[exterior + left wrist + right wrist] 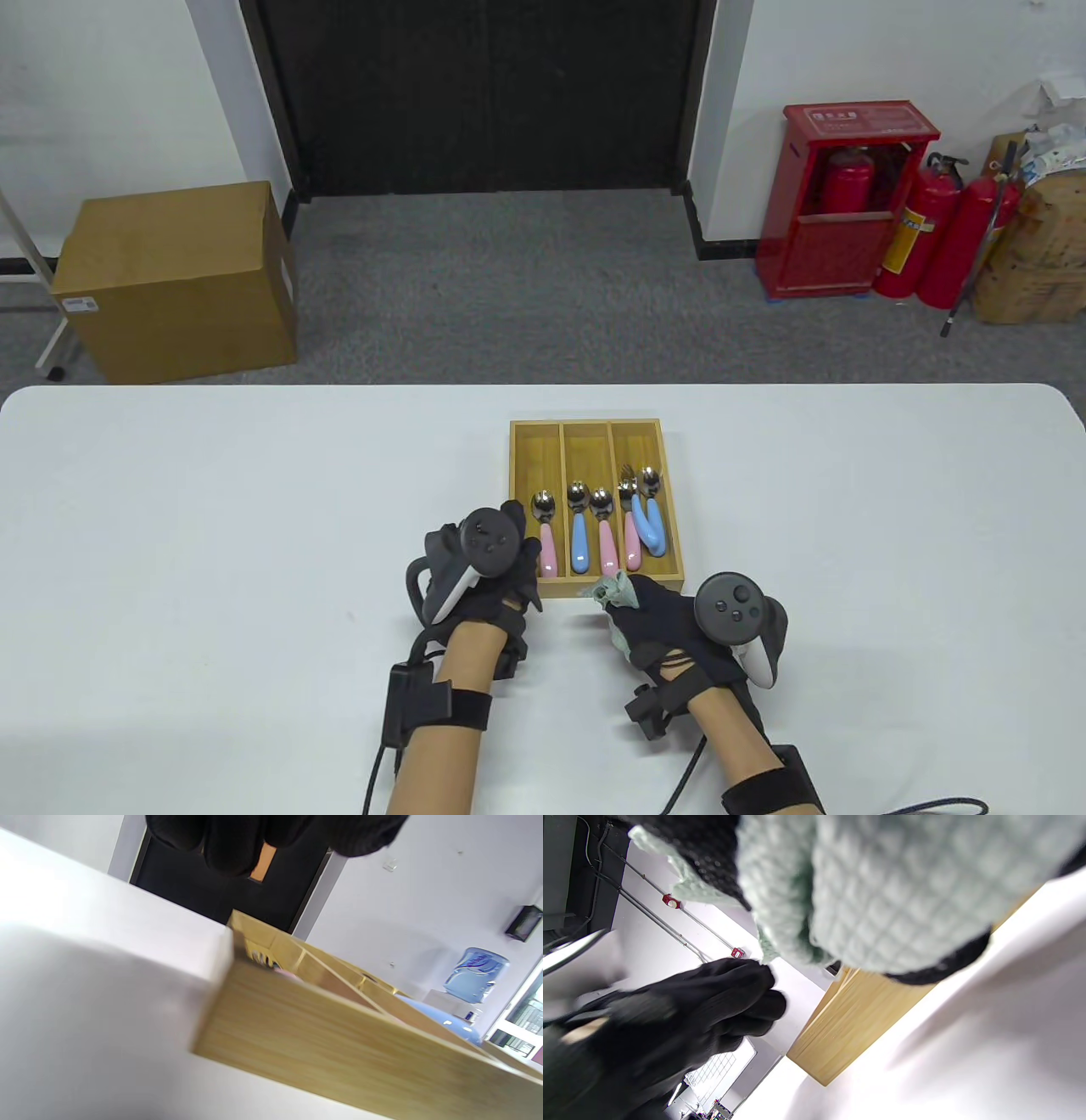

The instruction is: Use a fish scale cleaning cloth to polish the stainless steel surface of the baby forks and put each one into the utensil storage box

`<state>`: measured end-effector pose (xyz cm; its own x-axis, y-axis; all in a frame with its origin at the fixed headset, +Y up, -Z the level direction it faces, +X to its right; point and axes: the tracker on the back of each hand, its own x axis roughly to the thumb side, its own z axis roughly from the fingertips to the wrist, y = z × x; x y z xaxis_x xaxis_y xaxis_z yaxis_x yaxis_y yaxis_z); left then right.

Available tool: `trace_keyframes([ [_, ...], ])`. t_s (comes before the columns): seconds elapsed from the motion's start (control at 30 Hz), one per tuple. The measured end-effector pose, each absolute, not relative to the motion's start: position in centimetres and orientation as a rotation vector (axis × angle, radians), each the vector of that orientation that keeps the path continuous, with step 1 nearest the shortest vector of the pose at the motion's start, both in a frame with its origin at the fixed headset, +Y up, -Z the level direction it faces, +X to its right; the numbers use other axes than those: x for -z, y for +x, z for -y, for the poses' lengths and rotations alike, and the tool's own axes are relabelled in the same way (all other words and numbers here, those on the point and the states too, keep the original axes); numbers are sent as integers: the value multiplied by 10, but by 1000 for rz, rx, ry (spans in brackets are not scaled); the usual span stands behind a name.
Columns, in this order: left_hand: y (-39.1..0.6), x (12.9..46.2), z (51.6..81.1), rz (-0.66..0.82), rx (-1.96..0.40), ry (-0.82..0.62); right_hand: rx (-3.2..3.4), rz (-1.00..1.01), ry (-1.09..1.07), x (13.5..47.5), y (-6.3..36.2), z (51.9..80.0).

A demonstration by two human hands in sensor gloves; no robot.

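My right hand [670, 624] is clutching the bunched cloth [612, 592] just at the storage box [585, 429]; forks [629, 518] sitting inside. Left hand [484, 564], fingers curled loosely, is hovering at the box's near-left corner, holding nothing I can see.

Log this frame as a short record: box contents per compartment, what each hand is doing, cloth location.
box: wooden utensil storage box, three compartments
left compartment: one pink-handled utensil
middle compartment: one blue-handled, one pink-handled
right compartment: several utensils, pink and blue handles; count unclear
left hand: at the box's near-left corner; grip hidden
right hand: grips the cloth
cloth: bunched, pale green, just before the box's front wall
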<state>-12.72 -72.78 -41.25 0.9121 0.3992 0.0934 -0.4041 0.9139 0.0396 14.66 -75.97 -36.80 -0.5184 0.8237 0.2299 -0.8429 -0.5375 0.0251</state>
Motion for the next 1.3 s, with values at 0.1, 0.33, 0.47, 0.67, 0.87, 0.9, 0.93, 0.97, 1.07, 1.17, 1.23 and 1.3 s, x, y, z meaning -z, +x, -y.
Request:
trace_keyframes([
  [0.1, -157, 391, 718, 118, -408, 89, -2134, 111, 260, 368, 147, 760],
  [0.33, -199, 347, 706, 174, -447, 98, -2178, 206, 328, 364, 139, 752],
  [0.47, -208, 339, 724, 202, -486, 170, -2249, 220, 439, 360, 128, 748],
  [0.67, -222, 334, 727, 182, -521, 148, -2429, 81, 531, 355, 114, 749],
  [0.87, -228, 332, 731, 156, -538, 141, -2695, 47, 590, 351, 98, 755],
  [0.9, -228, 332, 731, 152, -542, 139, -2731, 50, 591, 351, 94, 757],
  [0.93, -227, 332, 732, 150, -543, 139, -2756, 46, 594, 350, 92, 759],
  [0.97, -226, 332, 733, 146, -541, 136, -2787, 26, 596, 350, 90, 760],
  [1.07, -223, 333, 736, 146, -532, 126, -2853, -44, 593, 350, 84, 764],
  [1.17, -219, 334, 739, 151, -519, 110, -2865, -173, 612, 351, 80, 769],
  [1.23, -215, 335, 740, 157, -511, 97, -2888, -272, 590, 349, 79, 774],
  [1.3, -213, 336, 741, 163, -499, 89, -2898, -339, 573, 349, 76, 776],
])
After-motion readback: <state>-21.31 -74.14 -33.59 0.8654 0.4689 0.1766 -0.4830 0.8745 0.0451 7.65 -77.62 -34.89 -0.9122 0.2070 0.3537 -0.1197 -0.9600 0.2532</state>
